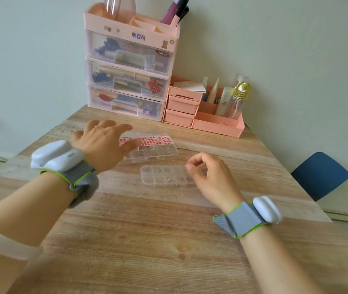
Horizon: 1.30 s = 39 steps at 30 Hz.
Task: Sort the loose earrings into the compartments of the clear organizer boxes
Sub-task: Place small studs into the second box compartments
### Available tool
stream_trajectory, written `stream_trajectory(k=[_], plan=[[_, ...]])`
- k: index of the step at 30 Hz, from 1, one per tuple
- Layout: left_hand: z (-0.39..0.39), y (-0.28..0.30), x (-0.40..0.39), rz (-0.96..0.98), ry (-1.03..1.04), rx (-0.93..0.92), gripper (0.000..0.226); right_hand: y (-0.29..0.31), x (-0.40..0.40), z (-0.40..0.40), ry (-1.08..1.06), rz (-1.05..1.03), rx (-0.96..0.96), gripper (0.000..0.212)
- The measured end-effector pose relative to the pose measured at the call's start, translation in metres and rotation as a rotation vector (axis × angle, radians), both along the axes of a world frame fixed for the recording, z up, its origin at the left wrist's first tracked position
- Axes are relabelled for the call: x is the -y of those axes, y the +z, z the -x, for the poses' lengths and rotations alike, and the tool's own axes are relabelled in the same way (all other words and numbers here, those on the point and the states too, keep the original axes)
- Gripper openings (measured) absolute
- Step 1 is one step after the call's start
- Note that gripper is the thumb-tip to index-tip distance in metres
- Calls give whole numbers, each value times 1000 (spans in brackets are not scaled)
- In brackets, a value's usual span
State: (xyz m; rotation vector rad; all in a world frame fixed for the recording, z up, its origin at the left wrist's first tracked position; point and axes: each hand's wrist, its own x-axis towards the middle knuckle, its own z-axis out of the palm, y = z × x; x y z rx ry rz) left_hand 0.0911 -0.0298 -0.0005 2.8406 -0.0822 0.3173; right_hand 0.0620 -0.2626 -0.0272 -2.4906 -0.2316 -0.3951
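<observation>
1. Bare wooden table is seen toward six o'clock; its far edge is crowded.
2. The far clear organizer box is overlapped by the spread left hand at ten o'clock; contact cannot be told.
3. The near organizer box is met by the pinched right hand at three o'clock; anything held cannot be told.
4. Pink drawers stand at twelve o'clock.

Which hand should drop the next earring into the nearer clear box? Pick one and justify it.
Right. The right hand is pinched directly over the nearer clear box, while the left hand is spread at the farther box.
</observation>
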Motion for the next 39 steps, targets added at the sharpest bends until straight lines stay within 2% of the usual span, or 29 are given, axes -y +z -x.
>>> stream_trajectory(k=[3, 5, 9, 13, 17, 22, 27, 32, 35, 39], plan=[[-6, -9, -5, 15, -49, -139, 75, 2, 1, 3, -13, 35, -104, 26], [-7, -14, -4, 63, -92, -106, 86, 6, 2, 5, 17, 24, -151, 43], [-10, -15, 2, 54, -180, -63, 67, 10, 3, 9, 90, 2, -265, 75], [-17, -17, 8, 59, -228, -61, 65, 9, 3, 10, 69, -15, -234, 87], [-18, -17, 20, 71, -274, -41, 60, 10, 1, 14, 65, -16, -218, 112], [-19, -17, 25, 94, -290, -63, 70, 13, -3, 19, 46, 45, -243, 114], [-19, -16, 26, 100, -309, -64, 57, 15, -6, 25, 26, 67, -311, 115], [-19, -16, 25, 93, -326, -79, 57, 13, -8, 29, 2, 65, -343, 117], [-16, -14, 24, 43, -314, -97, 64, 13, -9, 30, -3, 63, -361, 118], [0, -4, 26, 47, -276, 14, 59, 18, -11, 34, -6, 39, -377, 121]])
